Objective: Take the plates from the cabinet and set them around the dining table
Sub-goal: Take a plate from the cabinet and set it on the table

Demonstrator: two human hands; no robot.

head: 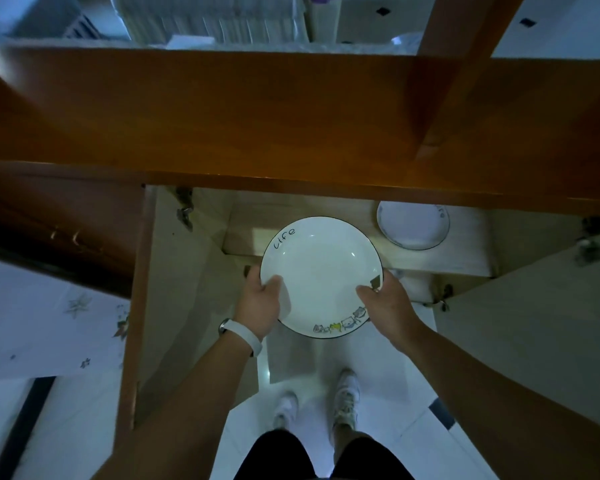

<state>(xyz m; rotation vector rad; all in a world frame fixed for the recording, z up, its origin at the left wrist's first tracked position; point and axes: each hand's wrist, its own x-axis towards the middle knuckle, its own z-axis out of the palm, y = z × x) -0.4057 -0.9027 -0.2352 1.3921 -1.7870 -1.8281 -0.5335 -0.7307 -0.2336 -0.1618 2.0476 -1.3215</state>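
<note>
White plate (321, 271), dark rim, "Life" lettering, cartoon animals: held level before open cabinet (361, 220), left hand (262, 303) and right hand (387, 303) gripping near edge. Second plate (413, 225) on cabinet shelf, rear right.

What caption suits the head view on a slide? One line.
Both hands, left and right, lift a white plate from the open cabinet; a second plate remains inside.

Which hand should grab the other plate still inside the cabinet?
Probably the right hand. The second white dark-rimmed plate sits on the cabinet shelf to the right, nearer that hand. Both hands now hold the white cartoon-printed plate, so the left hand would keep it.
</note>
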